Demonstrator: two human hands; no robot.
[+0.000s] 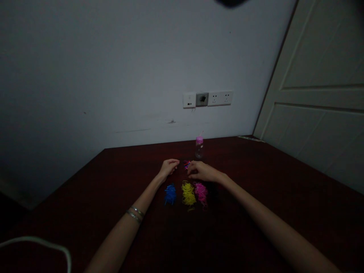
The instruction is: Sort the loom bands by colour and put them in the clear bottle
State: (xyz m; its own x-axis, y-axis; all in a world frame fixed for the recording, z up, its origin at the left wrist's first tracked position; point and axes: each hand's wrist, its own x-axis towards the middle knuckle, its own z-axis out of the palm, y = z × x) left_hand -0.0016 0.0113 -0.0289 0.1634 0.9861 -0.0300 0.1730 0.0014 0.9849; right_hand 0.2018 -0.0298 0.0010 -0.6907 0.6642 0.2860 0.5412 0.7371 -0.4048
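My left hand (170, 167) is closed with fingertips pressed together, left of a small mixed heap of thin red, blue and pink pieces (187, 163). What it pinches, if anything, is too small to make out. At the heap's right side is my right hand (201, 171), fingers bent down and thumb close to them, partly covering the heap. Anything between those fingertips is hidden. Nearer to me lie three piles of thin strand-like pieces: blue (170, 194), yellow (188, 194) and pink (201, 192). The yellow and pink ones look curly, like small rubber bands.
Behind the hands stands a clear bottle with a pink lid (199, 147). The dark red table (244, 231) meets a wall with a row of sockets (217, 99). A panelled door (318, 125) is at right. A white cable (42, 241) curves at lower left.
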